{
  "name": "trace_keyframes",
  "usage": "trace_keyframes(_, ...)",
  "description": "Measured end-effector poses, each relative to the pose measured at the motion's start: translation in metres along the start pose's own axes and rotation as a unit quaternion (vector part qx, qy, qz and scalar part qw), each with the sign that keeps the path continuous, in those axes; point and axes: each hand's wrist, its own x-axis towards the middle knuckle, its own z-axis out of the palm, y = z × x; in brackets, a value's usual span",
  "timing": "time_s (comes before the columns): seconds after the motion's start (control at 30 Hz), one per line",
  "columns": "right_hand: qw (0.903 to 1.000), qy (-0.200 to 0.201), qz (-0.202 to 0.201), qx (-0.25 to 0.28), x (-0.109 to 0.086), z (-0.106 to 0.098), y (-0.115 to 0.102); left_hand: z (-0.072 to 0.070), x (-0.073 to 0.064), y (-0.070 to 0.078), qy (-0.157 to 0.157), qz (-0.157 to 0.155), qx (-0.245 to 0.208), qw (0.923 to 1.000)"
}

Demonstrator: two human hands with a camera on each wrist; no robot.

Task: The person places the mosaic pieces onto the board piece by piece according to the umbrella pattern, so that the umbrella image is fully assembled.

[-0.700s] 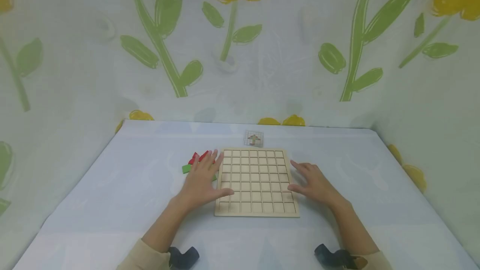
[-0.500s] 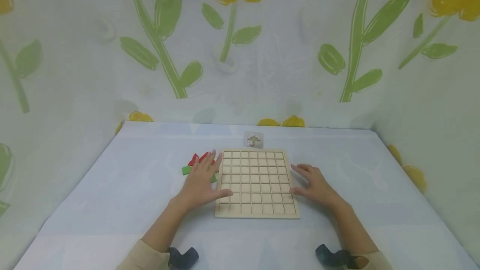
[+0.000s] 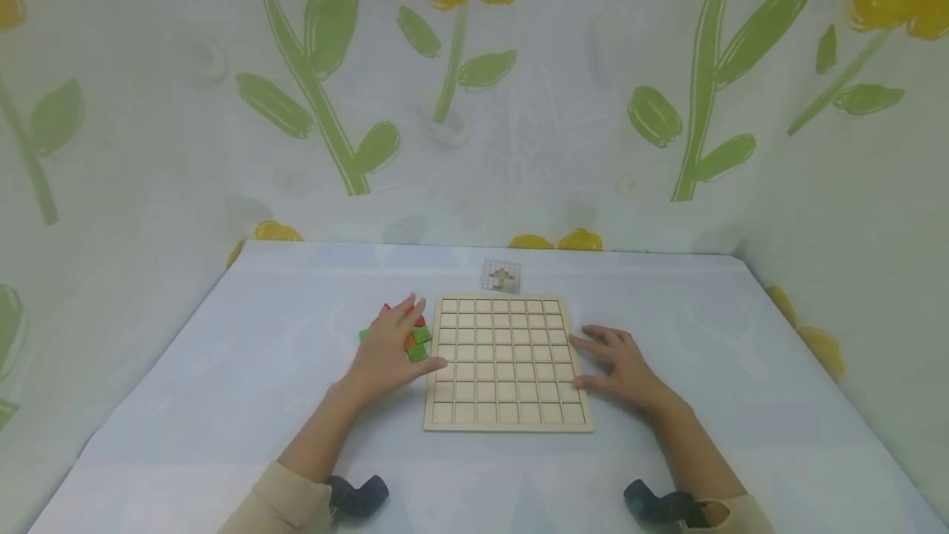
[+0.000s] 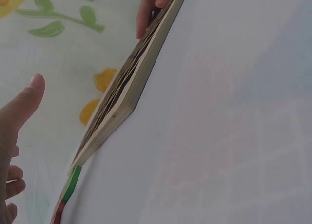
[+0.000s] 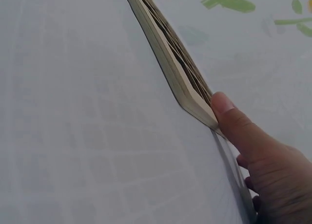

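A square wooden grid board (image 3: 507, 369) lies flat on the table in the head view, its cells bare. Over a small cluster of coloured pieces at the board's left side hovers my left hand (image 3: 381, 357), fingers spread, thumb reaching to the board's left edge. Green pieces (image 3: 418, 352) and a red piece (image 3: 420, 321) show past the fingers; the rest of the cluster is hidden under the hand. At the opposite edge, my right hand (image 3: 621, 369) rests with loosely bent fingers. Its thumb (image 5: 223, 104) touches the board's rim in the right wrist view.
Behind the board lies a small transparent card (image 3: 502, 276) with a grid and a printed figure. A white cloth (image 3: 222, 386) covers the table, and a flower-patterned curtain (image 3: 549, 122) encloses the back and sides.
My left hand has drawn left, its thumb pulling back from the board and more green and orange pieces coming into sight. The right hand's fingers have shifted slightly toward the board's edge.
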Motion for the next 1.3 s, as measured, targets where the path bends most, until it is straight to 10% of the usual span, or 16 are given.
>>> trace_keyframes(1.03,0.9997,0.007,0.022,-0.007,0.001,-0.001,-0.003,0.003,0.018,-0.053,0.118,-0.068,-0.047,0.9896)
trace_keyframes(1.3,0.9997,0.008,0.023,-0.009,0.0,0.001,-0.004,0.007,0.023,-0.068,0.088,-0.19,-0.104,0.9723)
